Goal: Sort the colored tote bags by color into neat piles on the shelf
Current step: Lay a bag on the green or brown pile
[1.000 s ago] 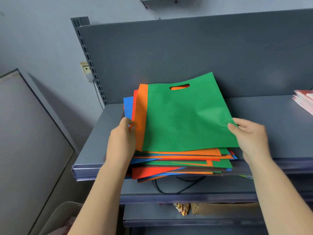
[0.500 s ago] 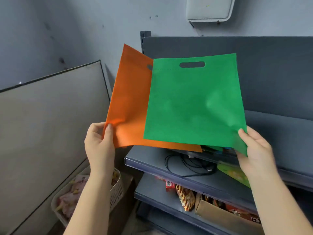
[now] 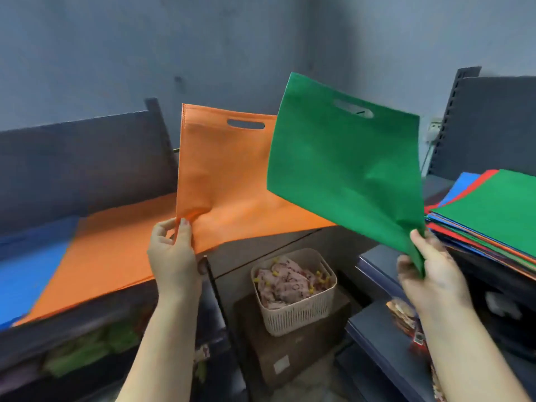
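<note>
My left hand (image 3: 174, 256) pinches the lower corner of an orange tote bag (image 3: 220, 169) and holds it up in the air. My right hand (image 3: 432, 271) grips the bottom corner of a green tote bag (image 3: 348, 169), also raised. On the left shelf (image 3: 87, 311) lie an orange pile (image 3: 110, 250) and, further left, a blue pile (image 3: 26, 262). The mixed stack (image 3: 493, 219) of green, red, blue and orange bags sits on the right shelf, with a green bag on top.
A beige basket (image 3: 293, 300) of pink items stands on a brown box (image 3: 290, 352) on the floor between the two dark grey shelf units. Lower shelves hold packets. The grey wall is behind.
My view has swung left from the mixed stack to the left shelf. Both bags came along in my hands and have moved apart, no longer overlapping.
</note>
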Demonstrator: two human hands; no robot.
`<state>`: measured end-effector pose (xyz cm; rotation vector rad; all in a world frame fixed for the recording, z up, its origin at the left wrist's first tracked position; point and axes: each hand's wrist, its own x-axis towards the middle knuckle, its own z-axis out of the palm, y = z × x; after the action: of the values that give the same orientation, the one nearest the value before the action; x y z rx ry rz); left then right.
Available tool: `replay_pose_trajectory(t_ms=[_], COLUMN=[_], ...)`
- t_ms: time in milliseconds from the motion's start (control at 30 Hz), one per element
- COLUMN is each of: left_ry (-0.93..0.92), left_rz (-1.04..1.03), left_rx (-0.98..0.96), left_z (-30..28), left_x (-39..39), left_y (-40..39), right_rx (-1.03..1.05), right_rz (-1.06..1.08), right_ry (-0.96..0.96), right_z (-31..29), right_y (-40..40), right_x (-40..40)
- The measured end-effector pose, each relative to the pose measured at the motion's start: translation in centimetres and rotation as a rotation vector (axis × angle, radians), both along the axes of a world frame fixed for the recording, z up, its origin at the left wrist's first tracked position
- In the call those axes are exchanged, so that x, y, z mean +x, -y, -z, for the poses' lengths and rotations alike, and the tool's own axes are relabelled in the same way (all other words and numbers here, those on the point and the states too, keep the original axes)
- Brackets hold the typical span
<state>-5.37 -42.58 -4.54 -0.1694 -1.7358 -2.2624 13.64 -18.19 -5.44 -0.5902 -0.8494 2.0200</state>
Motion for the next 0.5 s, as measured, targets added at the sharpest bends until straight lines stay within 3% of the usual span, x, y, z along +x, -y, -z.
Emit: replay_pose_trajectory(t_ms=[233,400,500], left_ry=[0.059,0.111,0.130], left_rz=[-0.142,-0.155,-0.198], left_rx=[-0.035,-0.190,-0.378], left_z=[0.3,0.9,1.3], left_x=[-3.6,-7.8,-9.9], left_y=[9.7,16.0,19.3], right_rx=[0.057,0.043,0.028], right_rz=[-0.213,-0.304,-0.332], right_ry=[-0.021,-0.053,-0.074], right_z=[-1.0,-1.6,-1.9], right_y=[8.4,15.1,19.0], right_x=[-7.8,-12.6,-14.7])
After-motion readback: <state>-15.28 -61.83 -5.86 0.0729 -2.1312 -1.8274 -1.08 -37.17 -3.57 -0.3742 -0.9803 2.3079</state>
